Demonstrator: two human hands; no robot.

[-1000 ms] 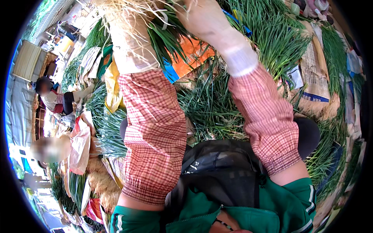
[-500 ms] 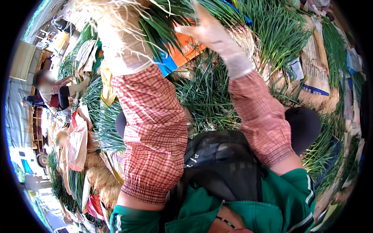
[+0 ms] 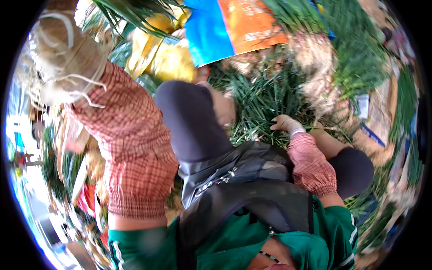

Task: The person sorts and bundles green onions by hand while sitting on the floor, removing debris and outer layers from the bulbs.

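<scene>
My left hand [image 3: 63, 51], in a pale glove, is raised at the upper left around a bunch of green onions. Its fingers are mostly hidden. Long white roots [image 3: 83, 87] hang over the glove cuff, and the bunch's green leaves [image 3: 130, 13] stretch right along the top edge. Low between my knees, my right hand [image 3: 286, 123], also pale-gloved, reaches to a heap of loose green onion leaves [image 3: 265, 101]. Its fingertips are apart at the leaves, with no bunch in them.
A blue and orange printed sack [image 3: 211, 33] lies ahead, beside a yellow plastic bag [image 3: 173, 63]. Green onion bunches with pale roots [image 3: 315, 67] are piled to the right. My dark-clad left knee [image 3: 186, 112] and right knee [image 3: 353, 171] flank the leaf heap.
My left hand has swung left with the green onions. My right hand has dropped from beside the bunch to the loose leaves near my right knee. The view has shifted.
</scene>
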